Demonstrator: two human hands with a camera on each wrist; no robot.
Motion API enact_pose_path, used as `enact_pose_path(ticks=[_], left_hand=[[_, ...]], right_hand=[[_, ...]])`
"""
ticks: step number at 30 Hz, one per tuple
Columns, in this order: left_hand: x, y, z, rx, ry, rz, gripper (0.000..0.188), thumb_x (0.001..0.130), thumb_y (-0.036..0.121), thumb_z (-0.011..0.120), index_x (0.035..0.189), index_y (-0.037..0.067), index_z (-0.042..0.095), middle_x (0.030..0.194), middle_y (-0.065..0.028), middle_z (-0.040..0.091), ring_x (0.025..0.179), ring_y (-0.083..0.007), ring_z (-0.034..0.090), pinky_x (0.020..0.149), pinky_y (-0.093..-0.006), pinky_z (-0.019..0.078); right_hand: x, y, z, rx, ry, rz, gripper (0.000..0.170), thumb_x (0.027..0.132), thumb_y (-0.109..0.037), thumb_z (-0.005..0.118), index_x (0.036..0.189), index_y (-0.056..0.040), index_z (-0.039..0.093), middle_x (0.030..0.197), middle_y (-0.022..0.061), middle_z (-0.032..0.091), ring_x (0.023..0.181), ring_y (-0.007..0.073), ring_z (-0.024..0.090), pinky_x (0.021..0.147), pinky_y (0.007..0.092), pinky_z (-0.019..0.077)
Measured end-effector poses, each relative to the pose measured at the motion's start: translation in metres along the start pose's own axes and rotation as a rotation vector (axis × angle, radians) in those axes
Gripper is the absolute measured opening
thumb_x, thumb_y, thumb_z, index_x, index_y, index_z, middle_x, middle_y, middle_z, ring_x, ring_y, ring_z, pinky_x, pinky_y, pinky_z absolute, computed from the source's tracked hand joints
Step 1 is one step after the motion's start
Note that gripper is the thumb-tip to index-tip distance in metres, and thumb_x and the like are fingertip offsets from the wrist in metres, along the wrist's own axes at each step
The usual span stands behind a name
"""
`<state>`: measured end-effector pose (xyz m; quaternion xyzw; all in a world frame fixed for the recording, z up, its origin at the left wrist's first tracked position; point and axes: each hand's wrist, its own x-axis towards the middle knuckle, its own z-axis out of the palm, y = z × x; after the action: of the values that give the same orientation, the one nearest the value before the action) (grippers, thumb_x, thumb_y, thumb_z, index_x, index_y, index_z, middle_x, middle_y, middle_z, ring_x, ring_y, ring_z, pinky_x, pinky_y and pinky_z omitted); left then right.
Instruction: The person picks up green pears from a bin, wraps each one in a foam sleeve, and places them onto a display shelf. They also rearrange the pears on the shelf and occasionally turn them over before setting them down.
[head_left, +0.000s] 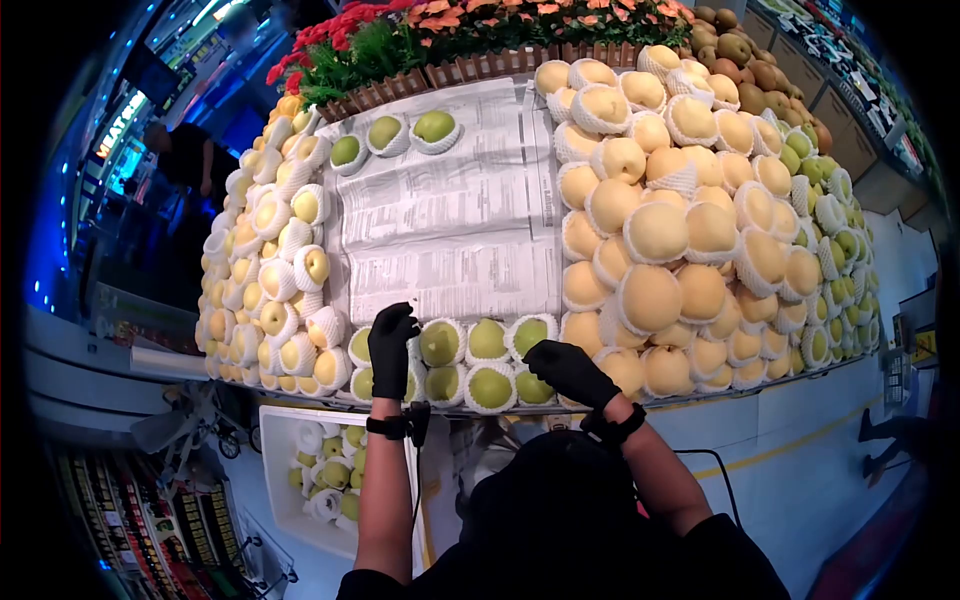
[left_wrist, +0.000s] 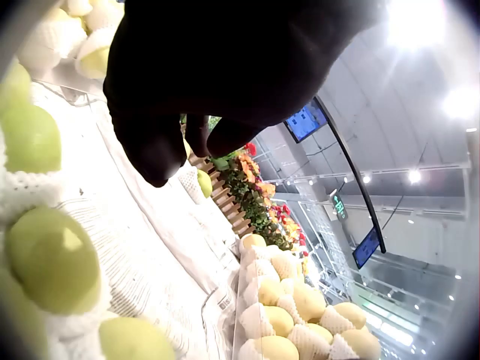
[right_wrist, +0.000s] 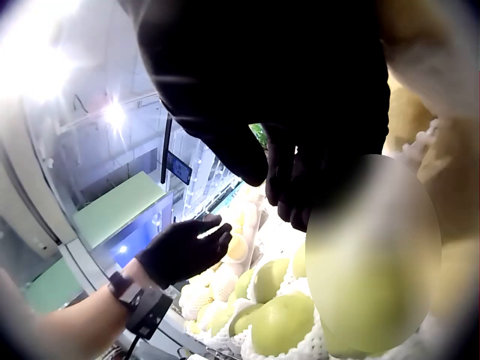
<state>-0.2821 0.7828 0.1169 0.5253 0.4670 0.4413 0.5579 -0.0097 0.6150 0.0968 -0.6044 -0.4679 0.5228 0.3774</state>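
Note:
My left hand (head_left: 390, 350), in a black glove, hovers over the left end of two front rows of green pears in white foam nets. Its fingers are loosely bent, with nothing between them, beside a green pear (head_left: 441, 343). In the left wrist view, more green pears (left_wrist: 54, 259) lie below that hand. The gloved right hand (head_left: 572, 372) is above the right end of the same rows, fingers hanging loosely with nothing held. Its fingertips are close by a netted pear (head_left: 530, 337). A large pear (right_wrist: 375, 285) appears blurred just under this hand in the right wrist view.
Newspaper (head_left: 450, 230) lines the display's middle, with several green pears (head_left: 435, 125) at its back. Netted yellow fruit (head_left: 655, 300) is heaped to the right, paler fruit (head_left: 270, 215) to the left. Flowers (head_left: 480, 30) stand behind a small fence (head_left: 490, 68). A white bin (head_left: 285, 490) holds more pears.

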Motion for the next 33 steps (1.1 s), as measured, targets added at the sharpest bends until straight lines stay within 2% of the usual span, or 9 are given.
enact_pose_path(ticks=[5,6,15,19,20,23,24,28,33], left_hand=[[0.071,0.009,0.018,0.096,0.003,0.128,0.029,0.089,0.009,0.063,0.117,0.006,0.059,0.108,-0.0044,0.061,0.093,-0.0137,0.06,0.077,-0.0289,0.0527],[0.082,0.015,0.026,0.109,0.019,0.158,0.031,0.088,0.013,0.066,0.116,0.003,0.058,0.106,-0.007,0.062,0.087,-0.0136,0.06,0.07,-0.0273,0.0516],[0.193,0.018,0.057,0.386,0.065,0.335,0.045,0.086,0.021,0.07,0.124,0.004,0.053,0.117,-0.0087,0.058,0.098,-0.0185,0.058,0.082,-0.0312,0.0492],[0.234,0.025,0.075,0.491,0.092,0.391,0.064,0.079,0.026,0.077,0.13,0.002,0.048,0.126,-0.0141,0.055,0.107,-0.0258,0.057,0.089,-0.036,0.0481],[0.248,0.026,0.077,0.509,0.071,0.373,0.079,0.074,0.031,0.081,0.135,0.0,0.042,0.133,-0.0185,0.05,0.113,-0.031,0.056,0.093,-0.0387,0.0471],[0.278,0.036,0.096,0.537,0.072,0.445,0.088,0.069,0.034,0.084,0.135,-0.005,0.04,0.134,-0.0232,0.048,0.12,-0.0355,0.05,0.099,-0.041,0.0436],[0.308,0.022,0.097,0.633,0.114,0.592,0.098,0.065,0.038,0.085,0.138,-0.006,0.036,0.135,-0.0264,0.046,0.127,-0.0376,0.044,0.105,-0.0421,0.0385],[0.336,0.039,0.122,0.795,0.126,0.625,0.111,0.06,0.042,0.087,0.143,-0.002,0.027,0.133,-0.0266,0.047,0.125,-0.0389,0.046,0.104,-0.0432,0.0392],[0.355,0.046,0.14,1.001,0.144,0.272,0.114,0.052,0.051,0.088,0.141,0.007,0.032,0.125,-0.0221,0.052,0.113,-0.0376,0.056,0.09,-0.0478,0.0489]], right_hand=[[-0.005,-0.008,0.0,-0.015,0.013,-0.04,0.029,0.091,-0.029,0.056,0.105,-0.005,0.066,0.099,0.0147,0.069,0.093,0.0289,0.066,0.083,0.0371,0.0501],[-0.006,-0.011,0.002,-0.016,0.02,-0.038,0.03,0.092,-0.03,0.056,0.104,-0.0049,0.066,0.098,0.0149,0.069,0.092,0.0295,0.066,0.082,0.0373,0.0502],[0.004,-0.023,0.016,-0.133,0.063,-0.086,0.03,0.093,-0.03,0.056,0.101,-0.0031,0.065,0.097,0.0178,0.067,0.09,0.0341,0.065,0.079,0.0397,0.0501],[0.012,-0.021,0.024,-0.122,0.102,-0.124,0.029,0.093,-0.029,0.055,0.102,-0.0029,0.065,0.098,0.0176,0.067,0.092,0.0341,0.064,0.081,0.0394,0.0503],[0.013,-0.02,0.026,-0.107,0.112,-0.117,0.029,0.093,-0.028,0.055,0.102,-0.0028,0.065,0.099,0.0169,0.067,0.092,0.0331,0.065,0.081,0.0391,0.0504],[0.011,-0.025,0.031,-0.096,0.131,-0.062,0.029,0.093,-0.028,0.056,0.102,-0.0029,0.066,0.099,0.0163,0.068,0.093,0.0321,0.065,0.081,0.0388,0.0504],[0.009,-0.027,0.032,-0.089,0.136,-0.046,0.029,0.092,-0.028,0.056,0.102,-0.0031,0.065,0.099,0.016,0.068,0.093,0.0319,0.065,0.082,0.0383,0.0505],[0.007,-0.024,0.041,-0.079,0.142,-0.014,0.029,0.093,-0.028,0.053,0.102,-0.0031,0.065,0.1,0.0165,0.067,0.094,0.0312,0.064,0.082,0.039,0.0497],[-0.001,-0.016,0.046,-0.075,0.168,-0.017,0.029,0.094,-0.028,0.053,0.1,-0.0019,0.064,0.098,0.0169,0.066,0.092,0.0304,0.064,0.081,0.0387,0.0496]])
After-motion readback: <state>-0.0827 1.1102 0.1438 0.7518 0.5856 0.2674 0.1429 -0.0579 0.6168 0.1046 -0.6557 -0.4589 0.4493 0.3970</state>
